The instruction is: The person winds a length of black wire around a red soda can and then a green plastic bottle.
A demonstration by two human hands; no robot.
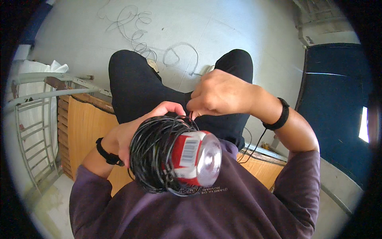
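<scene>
A bottle point(209, 159) with a red and white label and a clear, shiny base lies across my lap, tilted with its base to the right. Many loose turns of thin black wire point(153, 155) are wound round its left part. My left hand point(139, 123) grips this wound part from the left and far side; the coils hide much of the palm. Close to the left fingertips, my right hand point(217, 97) is closed, its thumb and forefinger pinching a strand of black wire beside the coil. The bottle's other end is hidden under the wire.
I sit on a wooden board point(89, 127) beside a pale metal bed frame point(34, 131). Loose wire point(133, 36) trails in loops over the light floor point(238, 36) beyond my feet. A dark blue panel point(330, 99) stands at the right. Black bands circle both wrists.
</scene>
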